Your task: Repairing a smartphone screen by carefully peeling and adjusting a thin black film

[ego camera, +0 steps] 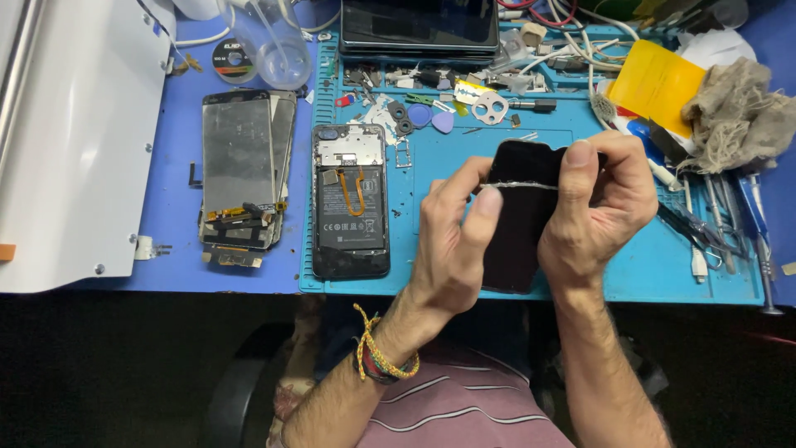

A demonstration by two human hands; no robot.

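Note:
Both my hands hold a black phone screen panel [518, 228] upright over the blue work mat [647, 265]. My left hand [452, 241] grips its left edge, thumb pressed on a thin pale strip that runs across the panel near its top. My right hand [601, 207] clasps the right edge and top corner. To the left on the mat lies an opened phone body [350, 203] with its battery and an orange flex cable showing.
Two detached screen assemblies [240, 174] lie on the blue table left of the mat. A white machine housing [75, 141] fills the far left. Small parts, picks and screws crowd the mat's back tray [431, 91]. Tweezers and tools [713, 224], a rag [734, 104] and a yellow card [659, 83] sit right.

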